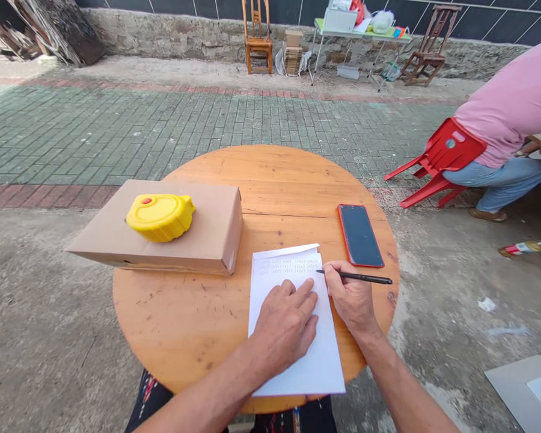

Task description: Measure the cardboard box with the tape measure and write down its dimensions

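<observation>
L hand (288, 319) lies palm-dn on paper (313, 368), grip unclenched; R hand (350, 296), at paper's R edge, pinches blk pen (363, 278).

There is room to pass over the table (275, 174) between box (207, 207) and phone (360, 234), beyond the paper (302, 367). The box, topped by a yellow case (161, 218), blocks the left; phone and pen (365, 278) obstruct the paper's right.

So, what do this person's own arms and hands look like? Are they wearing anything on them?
Both the left hand and the right hand are ordinary five-fingered human hands, ungloved. The visible forearms are bare, with no sleeves, watch, bracelets, cables or markings showing.
</observation>
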`<state>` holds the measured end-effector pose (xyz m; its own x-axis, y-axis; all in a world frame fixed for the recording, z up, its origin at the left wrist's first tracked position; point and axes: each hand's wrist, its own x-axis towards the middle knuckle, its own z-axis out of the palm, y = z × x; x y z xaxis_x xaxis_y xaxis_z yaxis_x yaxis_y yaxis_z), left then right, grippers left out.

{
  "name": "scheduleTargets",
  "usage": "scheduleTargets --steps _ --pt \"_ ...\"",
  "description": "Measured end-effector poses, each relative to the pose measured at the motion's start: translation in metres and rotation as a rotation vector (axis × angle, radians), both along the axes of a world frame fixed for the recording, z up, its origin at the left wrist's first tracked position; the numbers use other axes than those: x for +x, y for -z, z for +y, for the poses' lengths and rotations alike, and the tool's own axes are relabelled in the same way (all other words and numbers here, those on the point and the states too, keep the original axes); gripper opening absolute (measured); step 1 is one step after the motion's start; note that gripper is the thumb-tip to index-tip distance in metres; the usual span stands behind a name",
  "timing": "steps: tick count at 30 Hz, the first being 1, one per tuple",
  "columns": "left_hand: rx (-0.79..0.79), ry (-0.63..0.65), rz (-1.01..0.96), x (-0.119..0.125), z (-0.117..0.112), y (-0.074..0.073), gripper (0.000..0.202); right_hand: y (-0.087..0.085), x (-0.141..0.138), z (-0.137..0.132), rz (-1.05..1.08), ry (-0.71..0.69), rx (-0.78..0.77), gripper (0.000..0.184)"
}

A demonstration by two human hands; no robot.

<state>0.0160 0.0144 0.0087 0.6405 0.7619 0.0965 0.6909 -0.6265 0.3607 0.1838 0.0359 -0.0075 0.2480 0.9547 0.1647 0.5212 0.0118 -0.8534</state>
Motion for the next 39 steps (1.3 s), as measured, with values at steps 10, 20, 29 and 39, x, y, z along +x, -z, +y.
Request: scheduleTargets --steps 10,20,29,39 --pt "-0.001 -0.005 -0.018 -0.0001 -0.0009 -0.0001 0.027 -0.0004 -0.0014 0.001 -0.058 0.008 0.008 0.021" --pt "-0.001 -0.005 -0.011 0.0001 -0.0006 0.0016 0.026 -0.0032 -0.0009 0.0014 -0.004 0.006 -0.013 0.021" --pt "-0.002 -0.004 -0.017 -0.0001 -0.001 0.0014 0.026 -0.0026 -0.0009 -0.0014 0.006 0.02 0.009 0.02" --pt "-0.001 -0.005 -0.013 -0.0002 0.0002 0.0022 0.026 -0.0043 0.001 -0.0008 0.089 0.074 0.022 0.022"
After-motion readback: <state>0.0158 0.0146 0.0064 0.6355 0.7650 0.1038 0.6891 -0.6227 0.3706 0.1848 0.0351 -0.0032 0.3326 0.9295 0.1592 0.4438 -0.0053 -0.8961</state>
